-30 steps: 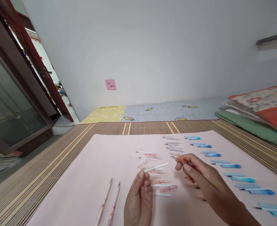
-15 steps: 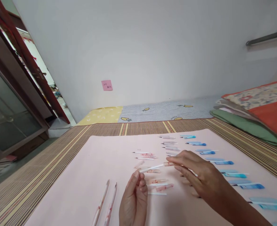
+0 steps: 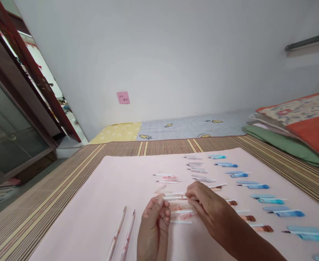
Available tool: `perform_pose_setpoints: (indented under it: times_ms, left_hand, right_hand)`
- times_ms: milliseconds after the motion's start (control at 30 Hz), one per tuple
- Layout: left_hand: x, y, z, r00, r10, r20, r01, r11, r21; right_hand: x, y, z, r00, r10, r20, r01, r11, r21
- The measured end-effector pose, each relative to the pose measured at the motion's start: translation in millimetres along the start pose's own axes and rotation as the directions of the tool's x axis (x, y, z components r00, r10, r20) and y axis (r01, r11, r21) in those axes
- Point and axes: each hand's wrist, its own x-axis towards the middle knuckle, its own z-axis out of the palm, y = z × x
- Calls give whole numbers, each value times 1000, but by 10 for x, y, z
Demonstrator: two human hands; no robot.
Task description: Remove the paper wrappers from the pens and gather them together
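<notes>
My left hand (image 3: 154,232) is closed round the end of a thin white pen refill (image 3: 174,197), held just above a pink sheet (image 3: 99,203). My right hand (image 3: 208,208) pinches the other end of the same refill with a small clear barrel piece at its fingertips. Under and beside the hands lie loose pink-printed pen pieces and refills (image 3: 181,212). Two put-together pink pens (image 3: 122,233) lie near the sheet's front left. To the right run a row of brown-capped parts (image 3: 247,218) and a row of blue pen parts (image 3: 270,201).
The pink sheet lies on a striped mat (image 3: 40,206). Behind it are a checked bedsheet (image 3: 192,127), a white wall with a pink sticky note (image 3: 123,97), folded quilts (image 3: 297,130) at the right, and a glass-door cabinet (image 3: 12,119) at the left.
My right hand moved left and nearer, closing in on the refill held by my left hand. The brown-capped parts it had hidden now show.
</notes>
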Motion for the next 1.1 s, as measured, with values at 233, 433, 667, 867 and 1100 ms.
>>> perform_pose_setpoints:
  times_ms: [233, 433, 667, 867, 1100]
  left_hand:
    - [-23, -6, 19, 998, -23, 66, 25, 1000, -18]
    - [-91, 2, 115, 978, -14, 208, 17, 1000, -10]
    - [-52, -22, 47, 992, 1, 128, -3, 1000, 12]
    - [-79, -23, 62, 985, -2, 172, 5, 1000, -18]
    - [-22, -22, 8, 988, 25, 154, -30, 999, 30]
  right_hand:
    - [-140, 8, 41, 993, 113, -34, -112, 993, 33]
    - [-199, -23, 42, 960, 261, 99, -273, 953, 135]
    - [-177, -50, 42, 906, 383, 183, -417, 881, 221]
    - [-168, -79, 40, 888, 411, 207, -457, 840, 293]
    - [-167, -107, 37, 894, 396, 210, -441, 859, 260]
